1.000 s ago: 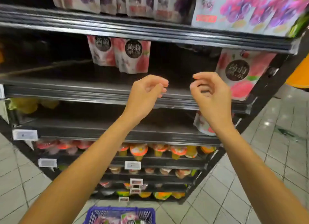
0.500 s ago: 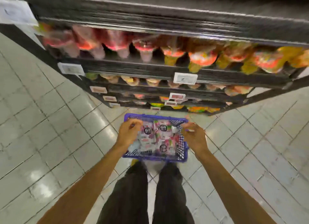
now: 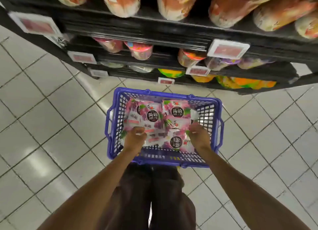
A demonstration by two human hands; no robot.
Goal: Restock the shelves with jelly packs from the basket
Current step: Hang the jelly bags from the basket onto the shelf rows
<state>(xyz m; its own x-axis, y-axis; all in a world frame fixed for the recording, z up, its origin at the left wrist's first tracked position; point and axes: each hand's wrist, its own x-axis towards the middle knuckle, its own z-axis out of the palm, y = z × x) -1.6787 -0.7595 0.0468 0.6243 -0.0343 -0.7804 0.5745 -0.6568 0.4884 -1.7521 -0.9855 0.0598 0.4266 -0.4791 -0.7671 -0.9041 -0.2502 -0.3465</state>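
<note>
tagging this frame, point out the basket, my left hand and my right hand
blue basket (image 3: 165, 92): head view, far rim
left hand (image 3: 135, 137): head view, back of the hand
right hand (image 3: 199, 137): head view, back of the hand

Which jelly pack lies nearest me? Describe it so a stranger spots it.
Find the blue basket on the floor below the shelves. The pack lies against its near wall by the right hand; only its round dark label is turned sideways.

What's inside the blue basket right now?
Pink-and-purple jelly packs lie piled in the basket. The left hand and right hand are inside too, each gripping a pack's edge. The basket's floor and any lower packs are covered.
</note>
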